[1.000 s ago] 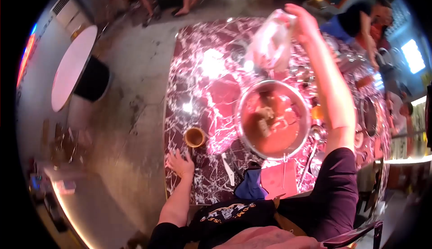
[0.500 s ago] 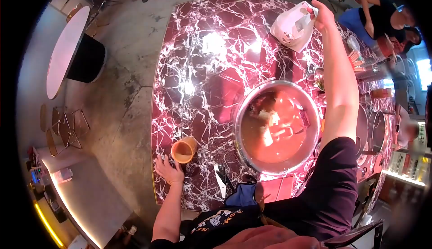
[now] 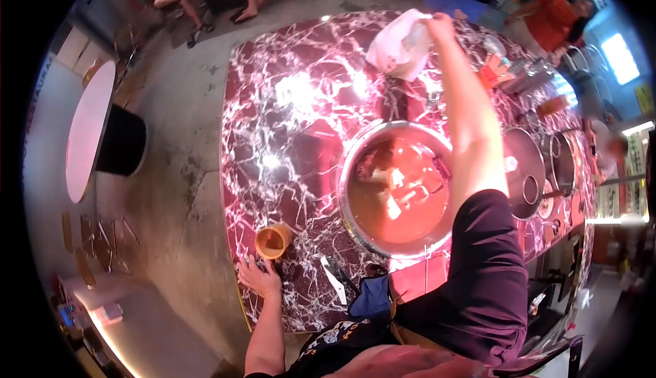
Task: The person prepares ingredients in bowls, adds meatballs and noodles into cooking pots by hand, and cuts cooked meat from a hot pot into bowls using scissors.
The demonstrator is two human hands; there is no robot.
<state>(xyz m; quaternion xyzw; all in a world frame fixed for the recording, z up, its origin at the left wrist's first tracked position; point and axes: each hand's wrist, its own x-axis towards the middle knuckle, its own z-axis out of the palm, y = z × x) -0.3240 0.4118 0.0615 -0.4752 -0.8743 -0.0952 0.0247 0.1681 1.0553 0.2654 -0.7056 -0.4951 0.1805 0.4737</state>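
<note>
Right hand (image 3: 441,28), from the head view, is at the end of my outstretched arm, fingers closed around the gathered top of a plastic bag (image 3: 398,47). The bag is near the far edge of the marbled surface (image 3: 311,170), beyond the big metal pot (image 3: 345,200); whether its bottom touches down, I cannot tell. I judge it soft and limp, a bit slippery, probably light, though anything inside could make it swing. Its bunched top seems the best place to hold, as a pinch lower down might tear the thin film. It looks whitish and partly see-through, creased, with faint reddish marks on its side and pink light over it. My left hand (image 3: 260,280) lies flat with fingers spread at the near left, just beside an orange-brown cup (image 3: 273,243), not gripping anything I can see.
</note>
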